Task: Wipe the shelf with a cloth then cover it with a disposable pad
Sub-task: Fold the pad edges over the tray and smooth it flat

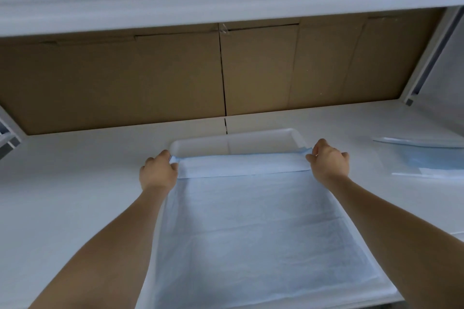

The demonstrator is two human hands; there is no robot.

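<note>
With the left hand (158, 170) and right hand (329, 162) each pinching a far corner of the blue pad (251, 233) spread over the white tray (236, 143) on the shelf (75, 195), uneven pulling could skew or crease it.

Both arms are stretched forward; the left hand (157, 170) and right hand (329, 160) are each pinched closed, fingers curled.

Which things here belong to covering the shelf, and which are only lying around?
In use: blue disposable pad, far fold pinched by left hand and right hand; white tray under it; white shelf.
Lying about: blue plastic packet at right; cardboard boxes behind.
</note>
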